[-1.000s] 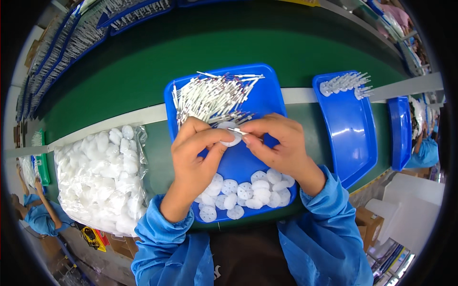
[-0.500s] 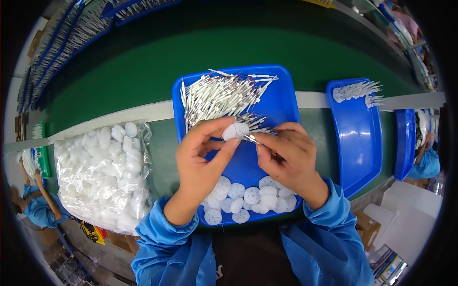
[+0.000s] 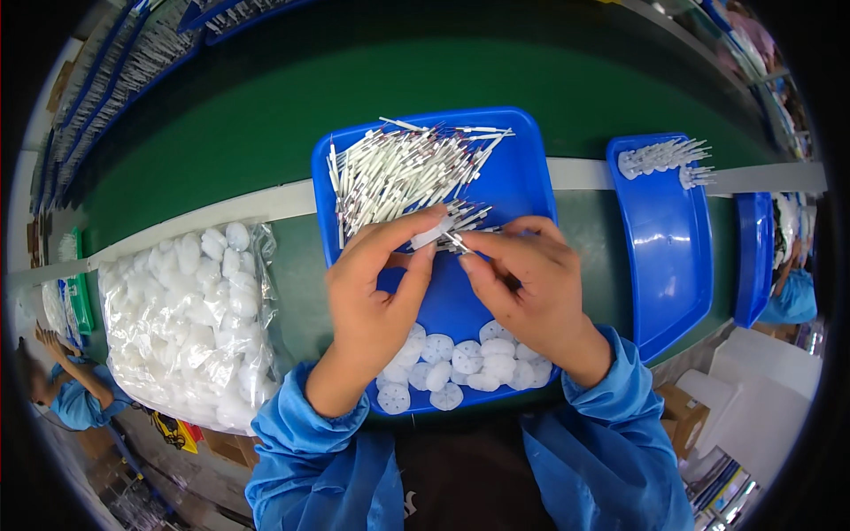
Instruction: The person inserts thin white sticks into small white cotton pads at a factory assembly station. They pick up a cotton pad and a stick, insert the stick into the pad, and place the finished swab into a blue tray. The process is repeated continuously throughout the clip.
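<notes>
My left hand (image 3: 379, 281) pinches a white plastic disc (image 3: 431, 233) between thumb and fingers, its face now tilted nearly edge-on. In my right hand (image 3: 529, 274), closed at the fingertips, is a thin white-and-metal stick (image 3: 456, 241) whose end meets the disc. Whether it passes through a hole is too small to tell. Both hands are over a blue tray (image 3: 518, 168). At the tray's far side lies a heap of white sticks with dark thin ends (image 3: 407, 173). Several loose round white discs with small holes (image 3: 467, 357) lie along its near side.
Left of the tray sits a clear plastic bag of white discs (image 3: 186, 327). A second blue tray (image 3: 668, 274) at the right holds discs bristling with sticks (image 3: 660, 157). Filled blue trays (image 3: 133, 84) stand far left. A co-worker in a blue sleeve (image 3: 84, 394) is at the left edge.
My left fingers have tipped the disc from facing up to nearly edge-on. My right fingertips have drawn slightly left and closer to it with the stick.
</notes>
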`<state>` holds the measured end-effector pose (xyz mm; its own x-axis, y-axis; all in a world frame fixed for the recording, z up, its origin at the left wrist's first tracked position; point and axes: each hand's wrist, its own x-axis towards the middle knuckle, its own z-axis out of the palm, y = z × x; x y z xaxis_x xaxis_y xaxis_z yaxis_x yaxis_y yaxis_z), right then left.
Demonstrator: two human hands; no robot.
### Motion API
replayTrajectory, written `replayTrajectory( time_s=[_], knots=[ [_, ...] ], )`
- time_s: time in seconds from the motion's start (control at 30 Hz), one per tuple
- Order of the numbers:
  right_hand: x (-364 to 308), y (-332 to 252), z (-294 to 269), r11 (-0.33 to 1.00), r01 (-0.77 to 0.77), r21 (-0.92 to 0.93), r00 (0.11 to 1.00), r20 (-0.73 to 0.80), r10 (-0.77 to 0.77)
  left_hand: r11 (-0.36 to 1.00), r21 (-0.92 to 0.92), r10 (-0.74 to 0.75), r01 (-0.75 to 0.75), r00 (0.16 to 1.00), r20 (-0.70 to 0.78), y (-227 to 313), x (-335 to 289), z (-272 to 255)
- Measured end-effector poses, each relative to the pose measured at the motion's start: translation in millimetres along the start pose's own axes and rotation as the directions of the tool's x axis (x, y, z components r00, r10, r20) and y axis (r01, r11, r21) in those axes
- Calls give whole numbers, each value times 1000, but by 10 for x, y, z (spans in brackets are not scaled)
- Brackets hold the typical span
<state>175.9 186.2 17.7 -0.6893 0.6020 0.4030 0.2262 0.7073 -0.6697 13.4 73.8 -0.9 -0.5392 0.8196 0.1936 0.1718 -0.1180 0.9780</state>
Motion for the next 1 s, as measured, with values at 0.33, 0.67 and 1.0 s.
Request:
replayTrajectory(
  time_s=[0.33,0.67,1.0],
  knots=[
    [27,66,39,944,195,-265,969,-95,-227,900,398,157,-177,984,83,128,-67,13],
    [-43,89,-5,998,18,57,999,-30,-16,999,44,-17,12,993,115,35,-59,-41],
    [-84,111,-47,726,-326,605,944,245,220,914,261,275,-312,947,168,87,-21,-42]
  ],
)
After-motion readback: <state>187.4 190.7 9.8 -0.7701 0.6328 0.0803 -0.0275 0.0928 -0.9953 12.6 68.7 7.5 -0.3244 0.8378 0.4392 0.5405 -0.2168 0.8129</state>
